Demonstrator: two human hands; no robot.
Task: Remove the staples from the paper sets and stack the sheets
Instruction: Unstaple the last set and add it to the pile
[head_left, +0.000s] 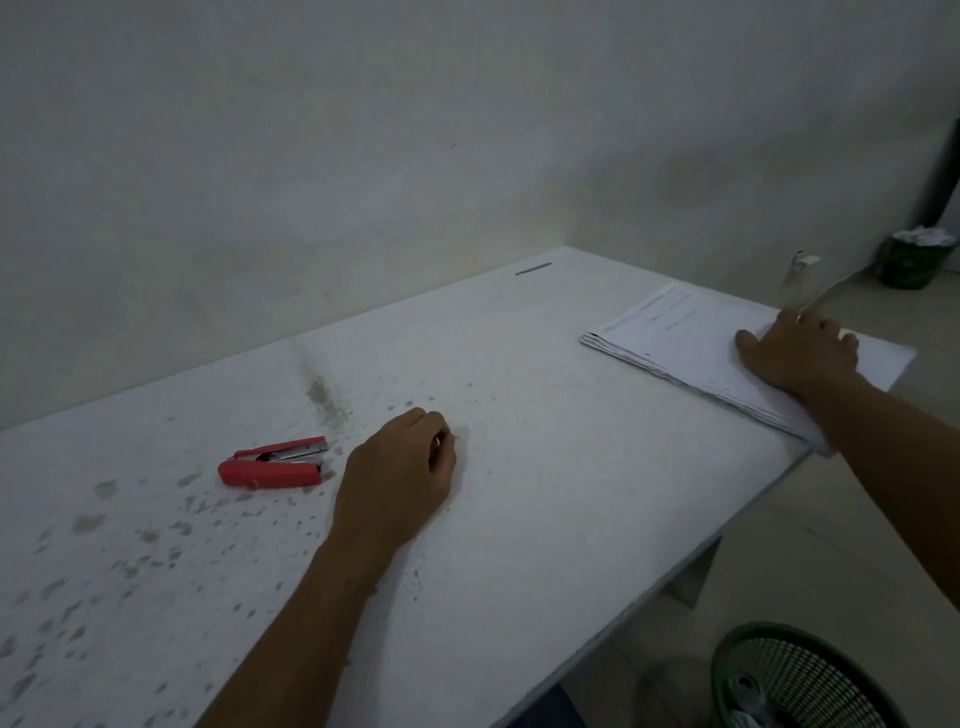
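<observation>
A: Where was the paper stack (691, 343) when you logged this?

B: At the table's (519, 519) far right end, long axis running toward you. Your right hand (797, 351) lay flat on it, fingers spread, gripping nothing.

A: And your left hand (397, 475)?

B: Mid-table, well apart from the paper, fingers curled; whether it pinched a staple, cannot tell. Red stapler (272, 462) just beside it. Right hand nearer, so likely yours to pull.

Stained white table (519, 519) against pale wall (363, 130).
</observation>
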